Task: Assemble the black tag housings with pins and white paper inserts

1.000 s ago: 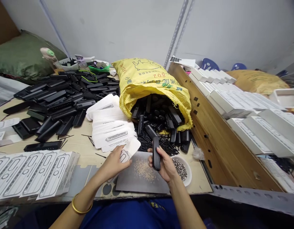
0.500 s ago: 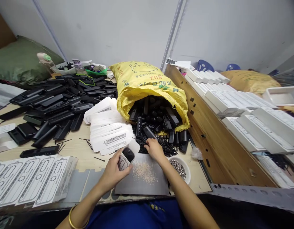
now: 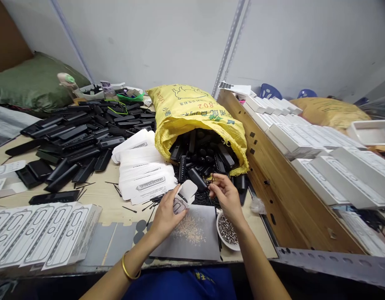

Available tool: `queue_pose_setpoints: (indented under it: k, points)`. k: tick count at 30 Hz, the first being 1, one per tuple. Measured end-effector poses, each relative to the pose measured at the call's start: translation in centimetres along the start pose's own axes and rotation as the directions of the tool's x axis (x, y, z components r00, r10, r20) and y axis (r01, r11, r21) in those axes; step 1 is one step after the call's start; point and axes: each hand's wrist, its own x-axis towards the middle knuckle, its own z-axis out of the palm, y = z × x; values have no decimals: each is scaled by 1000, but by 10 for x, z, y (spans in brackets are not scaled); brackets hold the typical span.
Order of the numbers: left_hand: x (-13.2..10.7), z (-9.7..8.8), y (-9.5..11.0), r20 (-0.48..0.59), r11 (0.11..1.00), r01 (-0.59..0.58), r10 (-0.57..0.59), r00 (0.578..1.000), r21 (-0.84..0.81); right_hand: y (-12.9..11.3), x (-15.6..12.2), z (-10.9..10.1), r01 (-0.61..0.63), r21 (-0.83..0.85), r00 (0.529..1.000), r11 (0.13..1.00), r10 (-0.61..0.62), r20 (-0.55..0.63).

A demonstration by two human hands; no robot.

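Observation:
My left hand (image 3: 168, 213) is closed around a small white carton (image 3: 186, 192) with its end flap raised. Its contents are mostly hidden from this angle. To the right, my right hand (image 3: 226, 196) has thumb and forefinger pinched together over a heap of thin black sticks (image 3: 208, 200); whatever is between the fingertips is too small to make out. A smooth black case (image 3: 197, 180) lies just left of those fingertips. Below both hands, tiny pale pellets (image 3: 191, 230) are scattered on a grey sheet (image 3: 205, 250). A white bowl (image 3: 218, 233) of small metal pieces sits beside the right wrist.
A yellow woven sack (image 3: 192, 104) spills black cases toward me. White printed sheets (image 3: 145, 166) lie left of it, beside a pile of black cases (image 3: 76, 133). Printed cartons (image 3: 61, 237) stand front left. A wooden board (image 3: 292, 200) walls off more cartons (image 3: 320, 179) at right.
My left hand has carried the carton right and slightly up, turning its opening. My right hand has moved right, away from the black case. The white bowl has shifted left.

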Motion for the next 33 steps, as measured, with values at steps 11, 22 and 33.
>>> queue_pose_setpoints:
  k: [11,22,33]
  points:
    - [-5,-2,12,52,990,-124,128,990,-62,-55,-22,-6,427,-368,863,826,-250,440]
    - [-27,7,7,39,934,-102,122,992,-341,-25,-42,87,-19,198,994,980,41,-106]
    - [-32,8,6,51,914,0,23,998,-406,-29,-65,100,211,62,965,976,-198,-174]
